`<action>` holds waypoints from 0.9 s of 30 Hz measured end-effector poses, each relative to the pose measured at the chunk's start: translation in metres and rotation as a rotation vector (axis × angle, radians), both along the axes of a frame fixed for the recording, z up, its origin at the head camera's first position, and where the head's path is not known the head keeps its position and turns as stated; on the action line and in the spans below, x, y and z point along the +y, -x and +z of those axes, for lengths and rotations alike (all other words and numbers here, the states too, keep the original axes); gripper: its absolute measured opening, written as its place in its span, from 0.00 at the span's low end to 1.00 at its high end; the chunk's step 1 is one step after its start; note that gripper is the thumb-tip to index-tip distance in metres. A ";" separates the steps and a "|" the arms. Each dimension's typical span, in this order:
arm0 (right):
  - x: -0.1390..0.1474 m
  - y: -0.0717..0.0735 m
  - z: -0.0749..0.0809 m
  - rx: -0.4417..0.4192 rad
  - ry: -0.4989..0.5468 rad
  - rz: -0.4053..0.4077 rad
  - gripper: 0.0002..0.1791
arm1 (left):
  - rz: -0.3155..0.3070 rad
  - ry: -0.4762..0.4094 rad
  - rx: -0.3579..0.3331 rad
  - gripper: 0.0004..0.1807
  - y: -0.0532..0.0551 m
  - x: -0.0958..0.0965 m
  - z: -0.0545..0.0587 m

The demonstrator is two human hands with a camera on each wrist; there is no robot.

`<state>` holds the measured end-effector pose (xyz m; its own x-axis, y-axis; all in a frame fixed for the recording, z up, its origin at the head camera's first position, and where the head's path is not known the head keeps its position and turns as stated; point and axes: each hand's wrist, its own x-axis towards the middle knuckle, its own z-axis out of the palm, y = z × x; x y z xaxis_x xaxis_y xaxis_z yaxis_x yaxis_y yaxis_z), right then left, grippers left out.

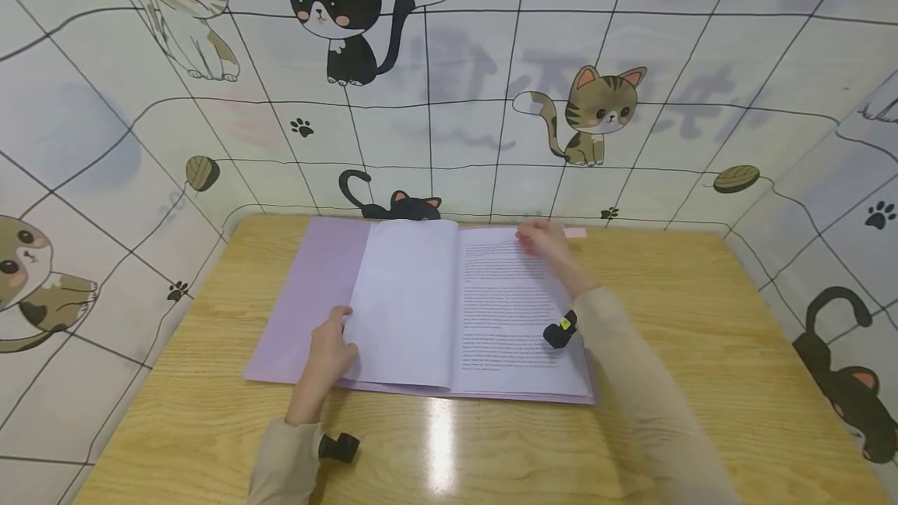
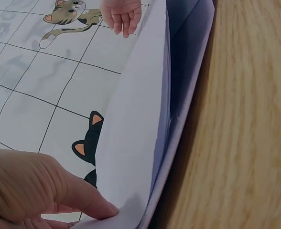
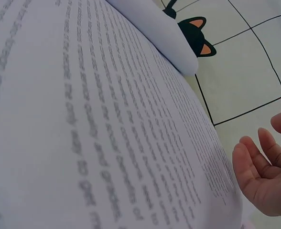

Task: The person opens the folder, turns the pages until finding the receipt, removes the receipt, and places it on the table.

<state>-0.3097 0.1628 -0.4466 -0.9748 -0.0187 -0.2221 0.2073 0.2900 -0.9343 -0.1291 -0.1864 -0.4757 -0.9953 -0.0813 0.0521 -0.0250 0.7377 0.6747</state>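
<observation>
An open purple folder (image 1: 309,294) holds white paper sheets. Its left-hand page (image 1: 407,302) is blank, and the right-hand page (image 1: 515,310) carries printed text. My left hand (image 1: 330,349) rests at the outer edge of the blank page. In the left wrist view, its thumb (image 2: 95,202) touches the paper near the edge; the other fingers are partly hidden. My right hand (image 1: 547,244) is over the top of the printed page. In the right wrist view, its fingers (image 3: 253,164) are loosely bent, with the thumb apart and nothing visible between them.
The folder lies on a wooden table (image 1: 701,349) against a wall (image 1: 463,61) printed with cats and grid lines. A pink tab (image 1: 575,232) sticks out beyond the page's top right corner. Each wrist wears a small black camera.
</observation>
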 end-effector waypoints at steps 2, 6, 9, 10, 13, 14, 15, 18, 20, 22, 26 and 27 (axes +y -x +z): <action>0.006 0.002 0.002 0.018 -0.037 -0.016 0.20 | -0.003 0.006 -0.002 0.29 0.000 0.000 -0.001; 0.017 0.004 0.008 0.032 -0.117 -0.036 0.23 | -0.008 0.014 -0.004 0.26 0.000 -0.001 -0.002; 0.022 0.005 0.011 0.026 -0.128 -0.060 0.23 | -0.016 0.012 0.001 0.23 -0.001 -0.002 -0.002; 0.024 0.006 0.011 0.027 -0.130 -0.070 0.22 | -0.018 0.011 0.004 0.23 -0.001 -0.002 -0.002; 0.029 0.007 0.012 0.025 -0.135 -0.086 0.22 | -0.026 0.012 0.001 0.21 -0.002 -0.003 -0.002; 0.030 0.008 0.012 0.026 -0.136 -0.092 0.22 | -0.027 0.012 -0.001 0.21 -0.002 -0.003 -0.002; 0.032 0.009 0.012 0.031 -0.139 -0.096 0.21 | -0.028 0.016 -0.002 0.21 -0.002 -0.003 -0.002; 0.036 0.009 0.012 0.045 -0.132 -0.109 0.22 | -0.028 0.024 -0.004 0.21 -0.001 -0.002 -0.003; 0.038 0.009 0.012 0.053 -0.131 -0.122 0.23 | -0.025 0.032 -0.004 0.20 -0.001 -0.002 -0.002; 0.041 0.009 0.013 0.051 -0.133 -0.121 0.24 | -0.020 0.039 -0.014 0.20 -0.001 -0.002 -0.002; 0.044 0.010 0.013 0.042 -0.103 -0.106 0.26 | 0.013 0.078 -0.045 0.20 0.001 -0.001 -0.001; 0.044 0.011 0.013 0.040 -0.096 -0.102 0.26 | 0.021 0.087 -0.053 0.20 0.001 -0.001 -0.001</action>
